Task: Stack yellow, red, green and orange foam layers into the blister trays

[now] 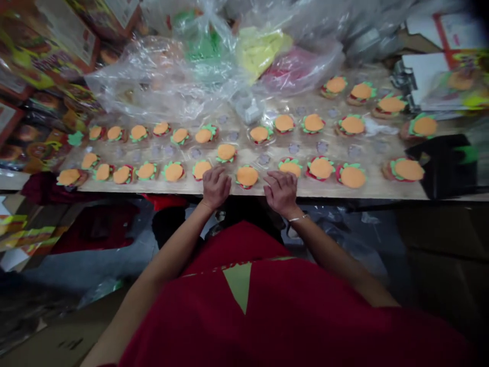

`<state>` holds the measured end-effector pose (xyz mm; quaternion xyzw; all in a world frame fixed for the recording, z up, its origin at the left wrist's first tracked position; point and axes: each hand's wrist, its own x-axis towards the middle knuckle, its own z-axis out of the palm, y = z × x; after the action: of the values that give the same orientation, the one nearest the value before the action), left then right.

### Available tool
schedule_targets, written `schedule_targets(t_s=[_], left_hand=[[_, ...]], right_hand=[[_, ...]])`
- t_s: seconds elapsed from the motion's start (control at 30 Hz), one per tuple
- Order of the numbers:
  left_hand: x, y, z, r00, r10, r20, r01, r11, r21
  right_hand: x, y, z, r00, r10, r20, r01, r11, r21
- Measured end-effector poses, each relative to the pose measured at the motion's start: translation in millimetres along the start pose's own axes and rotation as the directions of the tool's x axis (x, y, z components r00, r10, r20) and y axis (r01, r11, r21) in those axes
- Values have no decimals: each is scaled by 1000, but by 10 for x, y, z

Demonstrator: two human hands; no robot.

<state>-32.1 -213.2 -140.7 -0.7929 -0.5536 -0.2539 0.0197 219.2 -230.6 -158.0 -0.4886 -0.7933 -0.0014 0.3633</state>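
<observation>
My left hand rests at the table's front edge, fingers loosely bent and a little apart, beside a toy burger with an orange top and green frilly layer. Just to its right sits another toy burger, between my two hands. Near a further toy burger, partly covered by the fingers, lies my right hand; its fingers are apart. Whether those fingertips touch the burger I cannot tell. Neither hand shows anything held. More toy burgers stand in rows, many with clear plastic around them.
Clear plastic bags with green, yellow and pink pieces lie along the back. Printed boxes are stacked at the left. A clipboard and a black object are at the right. Small grey pieces lie between the rows.
</observation>
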Motion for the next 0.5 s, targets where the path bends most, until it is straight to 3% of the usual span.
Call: schedule_targets(t_s=[0.2,0.33,0.5], left_hand=[[48,-58,50,998,51,-43,-50,999,17],[83,-173,127,988,149,-50,-147,988,37],[107,-245,182,984,152,-90,-148,988,47]], right_hand=[[24,18,37,991,30,134,-40,997,66],[84,35,45,972,57,226,-65,998,26],[147,-5,-1,950,100,295,-87,995,-58]])
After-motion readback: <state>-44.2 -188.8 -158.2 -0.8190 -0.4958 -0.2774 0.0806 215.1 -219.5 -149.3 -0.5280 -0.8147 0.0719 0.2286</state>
